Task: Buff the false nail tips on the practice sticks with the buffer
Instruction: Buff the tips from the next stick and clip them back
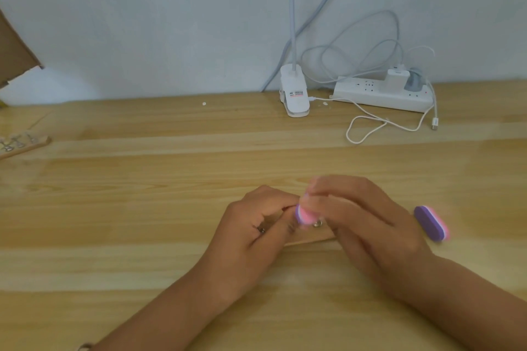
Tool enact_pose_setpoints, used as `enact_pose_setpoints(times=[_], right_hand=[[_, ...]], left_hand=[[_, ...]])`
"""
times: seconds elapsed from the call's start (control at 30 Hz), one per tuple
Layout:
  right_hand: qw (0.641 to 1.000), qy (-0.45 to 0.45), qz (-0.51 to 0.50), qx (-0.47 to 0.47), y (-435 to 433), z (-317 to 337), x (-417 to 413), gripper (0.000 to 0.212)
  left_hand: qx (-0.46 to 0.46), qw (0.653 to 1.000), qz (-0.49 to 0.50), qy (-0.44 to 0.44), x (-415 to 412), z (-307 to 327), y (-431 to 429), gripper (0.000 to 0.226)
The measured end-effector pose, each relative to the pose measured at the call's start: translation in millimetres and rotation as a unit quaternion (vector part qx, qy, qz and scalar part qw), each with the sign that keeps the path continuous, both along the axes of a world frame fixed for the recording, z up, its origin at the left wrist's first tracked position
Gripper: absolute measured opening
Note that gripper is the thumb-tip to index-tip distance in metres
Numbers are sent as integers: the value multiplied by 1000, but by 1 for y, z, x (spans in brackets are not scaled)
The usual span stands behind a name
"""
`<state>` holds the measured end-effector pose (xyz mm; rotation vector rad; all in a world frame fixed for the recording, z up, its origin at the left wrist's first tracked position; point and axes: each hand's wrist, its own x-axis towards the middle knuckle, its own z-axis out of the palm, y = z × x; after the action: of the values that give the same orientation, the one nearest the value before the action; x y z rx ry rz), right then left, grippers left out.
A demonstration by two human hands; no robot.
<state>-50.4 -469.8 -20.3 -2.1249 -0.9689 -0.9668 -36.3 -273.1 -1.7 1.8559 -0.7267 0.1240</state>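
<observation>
My right hand (362,219) grips a small pink and purple buffer (303,215), blurred with motion, and holds it against something pinched in my left hand (256,225). Both hands meet over a wooden practice stick holder (310,238) that lies flat on the table, with a metal clip (317,224) showing between them. The nail tip itself is hidden by my fingers. A second purple and pink buffer (432,222) lies on the table just right of my right hand.
The wooden table (142,208) runs to a wall at the back. A white clip lamp base (295,92), a white power strip (385,92) and loose cables (368,125) sit back right. Another wooden holder with clips (21,144) lies far left.
</observation>
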Motion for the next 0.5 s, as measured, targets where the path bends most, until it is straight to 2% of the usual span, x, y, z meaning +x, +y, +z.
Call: enact_pose_setpoints(times=[0.07, 0.2, 0.37, 0.43, 0.5], right_hand=[[1000, 9, -22, 12, 0, 0, 2, 24], [1000, -23, 2, 0, 4, 0, -2, 24], [991, -2, -129, 41, -4, 2, 11, 28], [990, -13, -125, 66, -1, 3, 8, 27], [995, -12, -75, 63, 2, 1, 3, 29]], left_hand=[[-1, 1000, 9, 4, 0, 0, 1, 21], [-7, 1000, 19, 8, -1, 1, 0, 19], [-6, 1000, 26, 12, -1, 1, 2, 22], [-6, 999, 36, 18, -1, 1, 1, 20], [-14, 999, 44, 16, 1, 0, 0, 18]])
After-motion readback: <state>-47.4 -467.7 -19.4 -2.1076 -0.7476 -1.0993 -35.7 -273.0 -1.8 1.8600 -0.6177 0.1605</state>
